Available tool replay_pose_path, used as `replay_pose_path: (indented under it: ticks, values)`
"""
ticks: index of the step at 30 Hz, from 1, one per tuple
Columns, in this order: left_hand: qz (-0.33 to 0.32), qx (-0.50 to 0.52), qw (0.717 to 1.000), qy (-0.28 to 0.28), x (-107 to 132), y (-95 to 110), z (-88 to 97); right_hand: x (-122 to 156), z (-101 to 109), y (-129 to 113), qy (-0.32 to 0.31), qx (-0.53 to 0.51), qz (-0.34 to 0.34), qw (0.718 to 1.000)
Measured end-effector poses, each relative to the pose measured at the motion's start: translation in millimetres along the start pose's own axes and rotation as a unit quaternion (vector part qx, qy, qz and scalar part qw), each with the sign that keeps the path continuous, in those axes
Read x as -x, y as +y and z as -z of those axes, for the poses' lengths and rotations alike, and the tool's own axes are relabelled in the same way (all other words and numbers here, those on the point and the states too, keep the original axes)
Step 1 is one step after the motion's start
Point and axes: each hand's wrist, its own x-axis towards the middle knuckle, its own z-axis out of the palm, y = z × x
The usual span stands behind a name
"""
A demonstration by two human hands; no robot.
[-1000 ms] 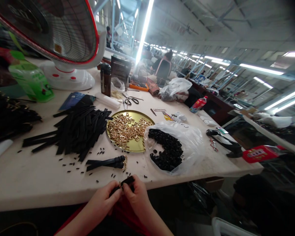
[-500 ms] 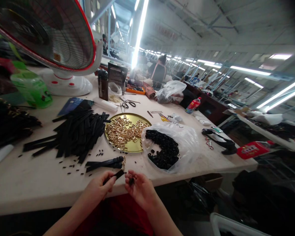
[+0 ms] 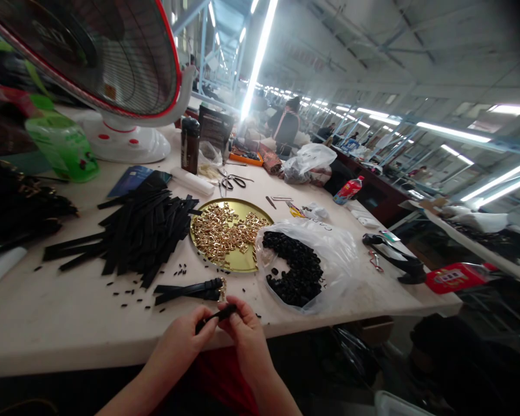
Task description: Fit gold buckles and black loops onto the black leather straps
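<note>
My left hand (image 3: pixel 195 332) is closed around a short black strap (image 3: pixel 212 316) over the table's front edge. At the strap's far end, the fingers of my right hand (image 3: pixel 244 329) are pinched together on it; a small dark piece there is too hidden to make out. Just beyond my hands lies a small stack of black straps with gold buckles (image 3: pixel 222 290) at their right end. Behind that stands a round gold tray (image 3: pixel 247 264) with many loose gold buckles (image 3: pixel 219 234). Right of the tray, an open clear plastic bag (image 3: pixel 340 254) holds many small black loops (image 3: pixel 297 274).
A pile of black straps (image 3: pixel 143 231) lies left of the tray, with small black bits scattered before it. A fan (image 3: pixel 125 141) and a green pouch (image 3: pixel 63 147) stand at the back left. Scissors (image 3: pixel 234 182) lie behind the tray. Red bottles (image 3: pixel 457 277) are at the right.
My right hand has moved from beside the strap onto its end, and its fingers have closed there. The whole view has shifted slightly, so the table things appear further right.
</note>
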Motion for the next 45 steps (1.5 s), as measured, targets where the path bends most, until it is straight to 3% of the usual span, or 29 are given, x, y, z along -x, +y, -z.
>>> replay_pose_path:
  ticks: [4,12,17,20,24,27,30,41,45]
  values:
    - [0.000,-0.019,1.000,-0.006,-2,-1,2.9,-2,6,3,-0.011,0.084,0.017,0.996]
    - [0.012,-0.060,0.998,-0.013,-3,1,-0.8,-7,9,-1,-0.031,0.147,0.041,0.988]
    - [0.000,-0.060,0.998,-0.001,0,6,0.0,-11,14,3,0.007,0.197,0.087,0.977]
    - [-0.014,-0.071,0.997,0.030,2,9,1.3,-11,12,4,0.001,0.154,0.086,0.984]
    - [-0.030,-0.120,0.990,0.065,5,12,1.1,-7,3,2,0.004,0.028,0.013,1.000]
    - [-0.036,-0.136,0.987,0.080,6,14,0.7,-4,-2,1,0.028,-0.068,-0.054,0.996]
    - [-0.039,-0.136,0.986,0.083,8,15,1.0,-2,-5,0,0.045,-0.120,-0.076,0.989]
    - [-0.056,-0.119,0.988,0.077,15,13,-1.0,-1,-2,6,0.055,-0.015,0.005,0.998]
    - [-0.042,-0.175,0.981,0.072,12,10,-0.9,0,-1,7,0.044,-0.046,-0.015,0.998]
